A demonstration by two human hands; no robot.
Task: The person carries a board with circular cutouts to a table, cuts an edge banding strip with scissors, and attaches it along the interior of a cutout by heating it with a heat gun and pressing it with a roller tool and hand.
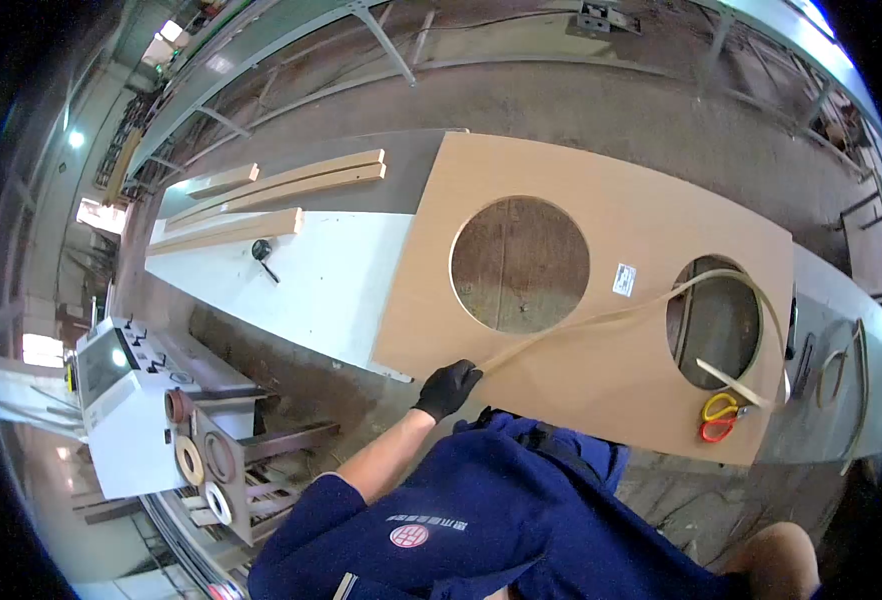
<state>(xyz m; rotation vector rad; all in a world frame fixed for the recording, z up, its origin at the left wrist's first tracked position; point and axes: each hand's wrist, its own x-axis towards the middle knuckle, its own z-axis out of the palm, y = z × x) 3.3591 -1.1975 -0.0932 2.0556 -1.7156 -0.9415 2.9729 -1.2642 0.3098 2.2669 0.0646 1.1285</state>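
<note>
My left hand (448, 390), in a black glove, is at the near edge of a tan wooden panel (421, 300) with two round cutouts. Its closed fingers hold one end of a long, thin strip of edge banding (601, 318). From there the strip runs right across the panel, loops over the right cutout, and its light end lies near scissors (718, 418) with yellow and red handles. A small white label (624, 280) is stuck between the cutouts. My right hand is out of view; bare skin, perhaps of that arm, shows at the lower right.
Wooden bars (291, 185) and a small black tool (264, 255) lie on a white board (346, 260) at left. A white machine console (116, 400) stands lower left beside rolls of banding (219, 455). More strips (858, 390) lie on the grey surface at right.
</note>
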